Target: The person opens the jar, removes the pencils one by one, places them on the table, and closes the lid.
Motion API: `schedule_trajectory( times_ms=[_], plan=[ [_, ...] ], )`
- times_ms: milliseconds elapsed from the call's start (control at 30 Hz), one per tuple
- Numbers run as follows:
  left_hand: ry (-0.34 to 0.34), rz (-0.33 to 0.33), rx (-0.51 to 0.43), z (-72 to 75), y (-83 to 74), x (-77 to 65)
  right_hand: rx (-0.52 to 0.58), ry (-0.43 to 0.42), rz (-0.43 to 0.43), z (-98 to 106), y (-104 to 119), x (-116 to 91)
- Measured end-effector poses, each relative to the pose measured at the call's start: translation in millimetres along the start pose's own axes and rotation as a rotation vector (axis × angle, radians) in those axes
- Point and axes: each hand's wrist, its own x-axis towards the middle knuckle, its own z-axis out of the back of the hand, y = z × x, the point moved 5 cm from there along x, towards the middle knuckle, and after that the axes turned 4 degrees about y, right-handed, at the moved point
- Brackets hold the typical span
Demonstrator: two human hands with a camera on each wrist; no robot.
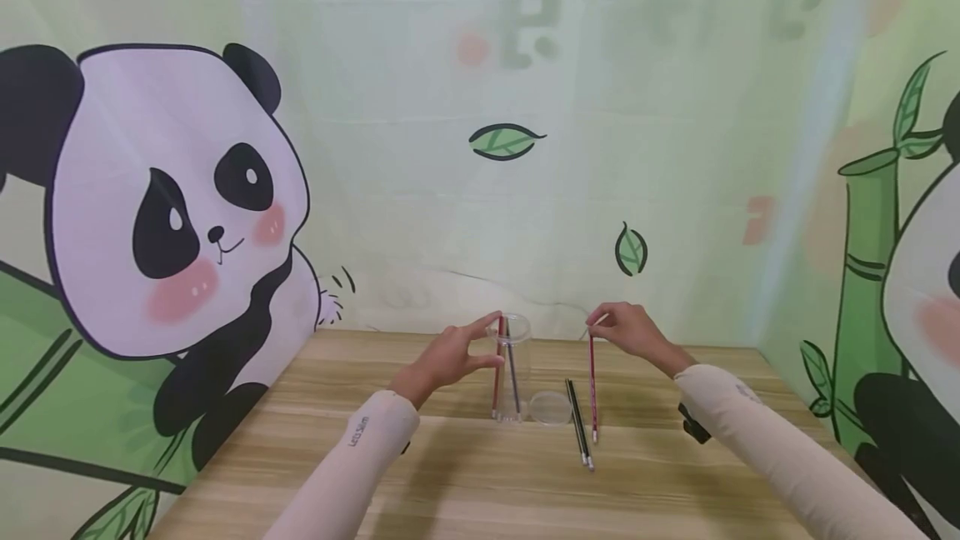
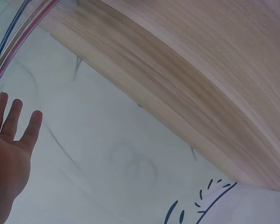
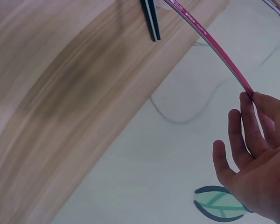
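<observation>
My left hand [image 1: 447,355] is at the upper left side of a tall clear plastic container [image 1: 523,369], thumb and index finger holding it near the rim. A red pencil [image 1: 498,382] and a dark pencil [image 1: 513,369] stand inside. The other fingers extend loosely in the left wrist view. My right hand [image 1: 628,329] pinches a pink-red pencil [image 1: 592,390] by its upper end between thumb and fingertips, and the pencil hangs nearly upright, eraser end down. In the right wrist view its remaining fingers [image 3: 236,135] are spread.
A round clear lid [image 1: 551,408] lies on the wooden table [image 1: 465,482] beside the container. Two dark pencils [image 1: 578,427] lie next to it, left of the hanging pencil. A panda-printed cloth backdrop [image 1: 420,190] stands behind the table.
</observation>
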Motion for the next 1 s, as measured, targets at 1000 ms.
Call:
schedule_trajectory(
  times_ms=[1000],
  plan=[
    [0.006,-0.001,0.005,1.5,2.1,-3.8,0.108,-0.134,-0.057,-88,-52,-14]
  ],
)
